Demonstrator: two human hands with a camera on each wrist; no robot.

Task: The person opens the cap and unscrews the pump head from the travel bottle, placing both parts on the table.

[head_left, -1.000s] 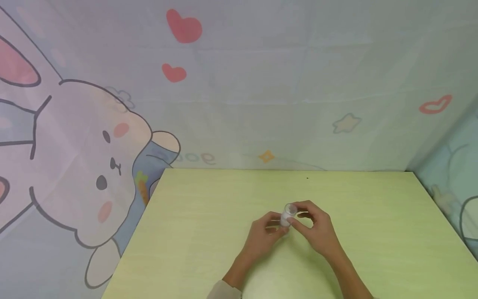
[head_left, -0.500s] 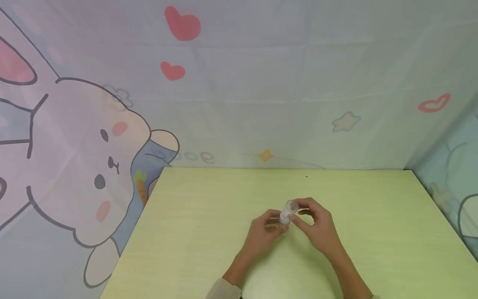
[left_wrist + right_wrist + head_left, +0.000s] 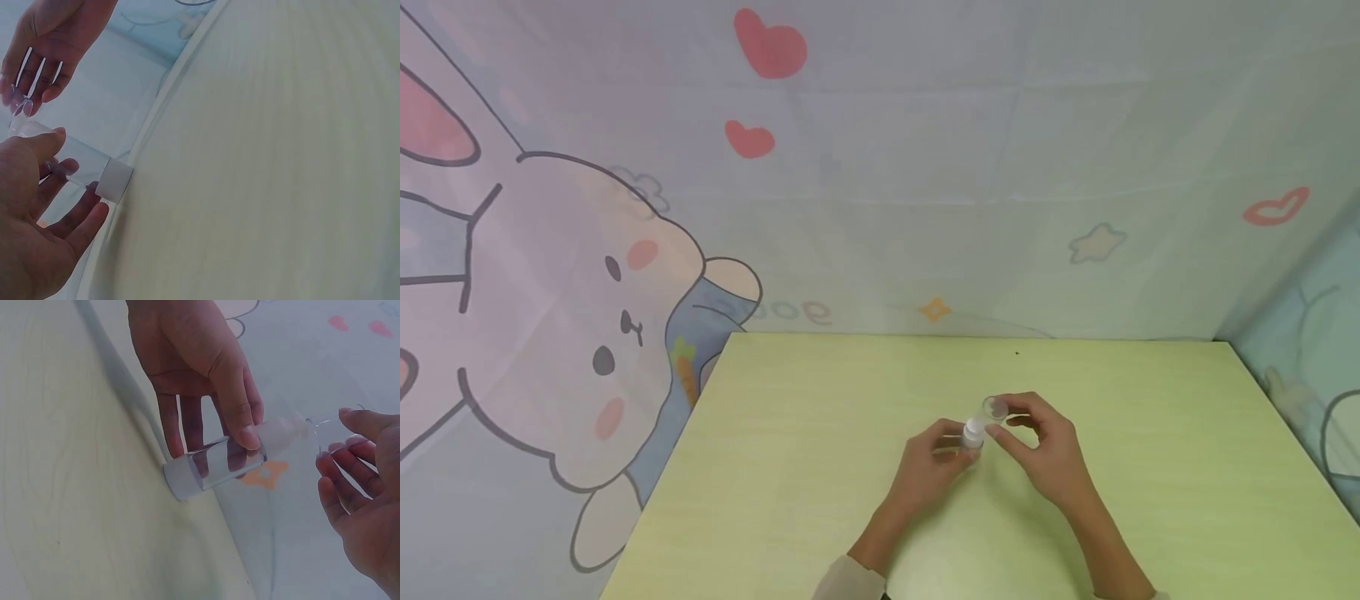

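Observation:
My left hand grips a small clear bottle with a white top. In the right wrist view the bottle's clear body lies between thumb and fingers, its white base low at the left. Between the thumb and fingers of my right hand is a clear cap, just right of the bottle's top. The right wrist view shows the clear cap slightly apart from the white neck. The left wrist view shows the white base near the table edge.
The light yellow-green table spreads around both hands. Behind it hangs a pale cloth printed with hearts, stars and a large rabbit. A tiny dark speck lies near the table's back edge.
My right hand has moved up and to the right with the clear cap, which has come off the bottle's white top. My left hand has stayed nearly still.

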